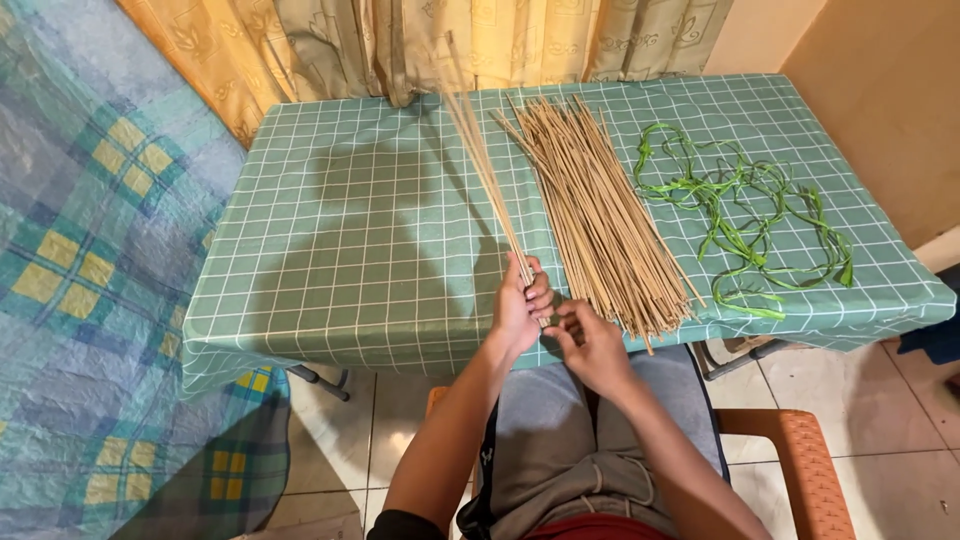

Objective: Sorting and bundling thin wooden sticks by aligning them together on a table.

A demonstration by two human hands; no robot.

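Green checked cloth covers a table (330, 260) that fills the middle of the frame, seen from above by a seated person. Patterned yellow curtains (420, 40) hang along the top edge, and a blue and yellow plaid bedcover (80, 280) fills the left side.

Just below the centre, at the table's near edge, the left hand (518, 305) is closed around the lower end of a small bundle of thin tan sticks (487, 165). The fingers wrap the bundle, so the sticks rise out of the fist and run up and slightly left toward the curtains; their far tips look blurred. The right hand (592, 345) sits just beside the left, a little lower and to the right. Its fingers are half curled and its fingertips meet the bundle's bottom end, though whether they pinch a stick cannot be told.

Immediately right of both hands lies a large loose pile of the same sticks (600, 215), flat on the cloth. Its long axis slants from upper centre down to the lower right, with the near ends fanning out close to the right hand, which is the nearer one. Nothing lies between that hand and the pile.

Further right, well apart from the hands, tangled green strips (745, 215) rest on the cloth. An orange chair arm (800, 450) shows at lower right.
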